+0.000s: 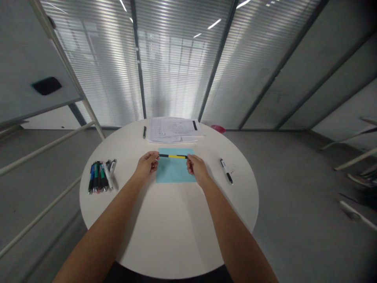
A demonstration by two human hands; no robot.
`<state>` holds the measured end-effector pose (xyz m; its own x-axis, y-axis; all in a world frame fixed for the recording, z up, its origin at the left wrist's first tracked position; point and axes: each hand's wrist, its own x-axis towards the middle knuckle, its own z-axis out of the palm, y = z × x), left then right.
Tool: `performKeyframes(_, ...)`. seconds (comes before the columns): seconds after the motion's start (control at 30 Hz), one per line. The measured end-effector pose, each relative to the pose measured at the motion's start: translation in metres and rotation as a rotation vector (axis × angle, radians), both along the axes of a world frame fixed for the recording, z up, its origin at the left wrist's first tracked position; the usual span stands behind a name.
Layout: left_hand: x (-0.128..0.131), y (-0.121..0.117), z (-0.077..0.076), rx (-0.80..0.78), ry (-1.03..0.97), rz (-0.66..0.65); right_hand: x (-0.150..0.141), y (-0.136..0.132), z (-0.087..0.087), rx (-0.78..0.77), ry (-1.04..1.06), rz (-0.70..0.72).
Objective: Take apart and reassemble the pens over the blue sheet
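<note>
Between my two hands a yellow and black pen [176,156] is held level, lying crosswise above a light blue sheet [176,173]. My left hand [146,164] pinches its black left end. The right end, also dark, is in the closed fingers of my right hand [196,167]. Both fingertips hide the very ends of the pen. Off to the right of my right hand lies a white and black pen [226,171]. Left of my left hand is a bunch of several pens [101,176] in black, green, blue and white.
The round white table [171,236] carries a stack of printed papers [173,129] at its far side, with a dark pen [144,132] beside it. A white metal frame [63,53] stands at the left. Something pink [218,128] shows beyond the far edge.
</note>
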<state>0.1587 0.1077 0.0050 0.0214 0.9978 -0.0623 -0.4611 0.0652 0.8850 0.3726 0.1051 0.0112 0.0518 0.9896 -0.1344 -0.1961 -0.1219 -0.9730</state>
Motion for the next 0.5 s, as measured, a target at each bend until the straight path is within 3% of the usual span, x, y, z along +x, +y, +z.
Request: performKeyframes(0.5,0.0022,-0.0016,-0.0013,0.002,0.027,-0.029,0.001,0.0004,-0.0006,0.01,-0.009,-0.005)
